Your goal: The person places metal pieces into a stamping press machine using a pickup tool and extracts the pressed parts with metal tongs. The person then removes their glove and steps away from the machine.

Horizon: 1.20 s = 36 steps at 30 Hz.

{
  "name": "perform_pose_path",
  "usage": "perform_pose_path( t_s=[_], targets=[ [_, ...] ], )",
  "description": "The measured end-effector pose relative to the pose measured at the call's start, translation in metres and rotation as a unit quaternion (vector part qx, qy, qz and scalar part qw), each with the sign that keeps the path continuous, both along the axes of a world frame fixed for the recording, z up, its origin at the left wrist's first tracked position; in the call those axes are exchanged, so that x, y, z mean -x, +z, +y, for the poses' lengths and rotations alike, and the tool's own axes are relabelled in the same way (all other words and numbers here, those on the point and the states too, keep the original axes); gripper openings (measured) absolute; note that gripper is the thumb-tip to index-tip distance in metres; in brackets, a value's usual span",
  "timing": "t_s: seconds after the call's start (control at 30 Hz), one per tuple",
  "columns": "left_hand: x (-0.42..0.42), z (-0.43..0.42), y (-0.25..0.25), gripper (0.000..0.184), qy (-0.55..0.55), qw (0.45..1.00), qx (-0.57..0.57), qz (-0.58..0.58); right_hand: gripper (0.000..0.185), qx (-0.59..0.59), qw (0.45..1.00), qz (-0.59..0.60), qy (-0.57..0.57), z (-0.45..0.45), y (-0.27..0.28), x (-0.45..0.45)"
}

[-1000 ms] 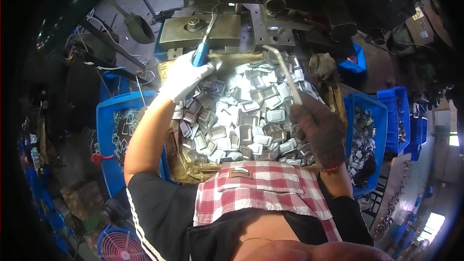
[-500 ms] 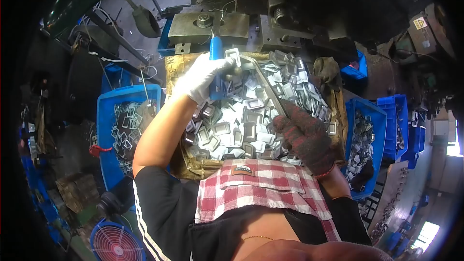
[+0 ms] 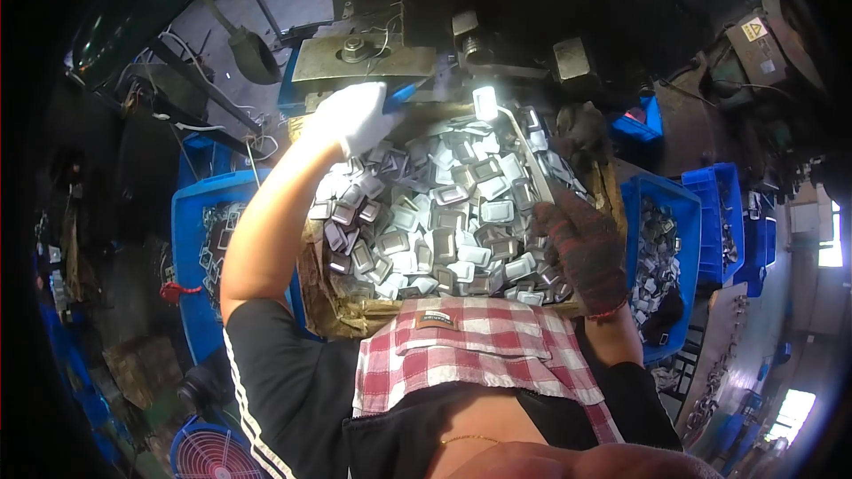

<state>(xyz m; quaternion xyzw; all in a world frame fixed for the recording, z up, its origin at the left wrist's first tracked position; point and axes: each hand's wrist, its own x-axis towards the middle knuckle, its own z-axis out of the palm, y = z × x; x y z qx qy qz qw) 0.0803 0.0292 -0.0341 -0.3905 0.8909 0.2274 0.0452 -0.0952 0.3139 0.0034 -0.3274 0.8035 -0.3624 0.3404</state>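
Observation:
My left hand (image 3: 357,117), in a white glove, is closed around a blue-handled tool (image 3: 401,97) at the upper left of the metal pile; most of the tool is hidden by the hand. My right hand (image 3: 584,253), in a dark red-black knitted glove, grips long metal tweezers (image 3: 529,156). At the tweezers' far tip, near the press, is a small rectangular metal piece (image 3: 485,104), brightly lit. Below and between both hands lies a heap of small rectangular metal parts (image 3: 451,217) in a brown-edged box (image 3: 342,318).
Blue bins of metal pieces stand at left (image 3: 186,239) and right (image 3: 688,213), with another blue bin (image 3: 710,191) further right. Machine blocks with a bolt (image 3: 357,50) line the far side. A fan (image 3: 217,454) is at lower left. A dark cloth (image 3: 581,129) lies at the box's right corner.
My left hand has moved left, away from the metal piece, and the blue tool has tilted from upright. My right hand has shifted right; the piece at the tweezers' tip is further right and forward.

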Motion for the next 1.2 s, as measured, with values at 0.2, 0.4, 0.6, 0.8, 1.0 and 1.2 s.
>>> perform_pose_path(
  t_s=[0.2, 0.4, 0.6, 0.8, 1.0, 1.2],
  targets=[
    [0.072, -0.025, 0.024, 0.028, -0.071, 0.984, 0.138, -0.081, 0.03, 0.1, 0.988, 0.111, -0.032, -0.011, -0.018, 0.024],
    [0.076, -0.025, 0.007, 0.03, 0.011, 0.988, 0.152, 0.028, 0.03, 0.12, 0.985, 0.124, -0.011, -0.043, -0.011, 0.03],
    [0.025, 0.017, -0.007, 0.046, -0.17, 0.985, 0.003, 0.028, 0.03, 0.036, 0.998, 0.056, 0.0, -0.075, 0.008, 0.026],
    [0.01, 0.019, -0.034, 0.044, -0.164, 0.985, 0.011, 0.051, 0.027, 0.047, 0.994, 0.094, -0.014, -0.077, 0.004, 0.02],
    [0.002, 0.025, -0.041, 0.036, -0.141, 0.987, 0.041, 0.066, 0.032, 0.162, 0.974, 0.161, 0.011, -0.051, -0.017, 0.037],
    [-0.009, 0.03, -0.034, 0.035, -0.117, 0.984, -0.036, 0.129, 0.038, 0.081, 0.982, 0.171, -0.019, -0.018, -0.014, 0.028]
  ],
)
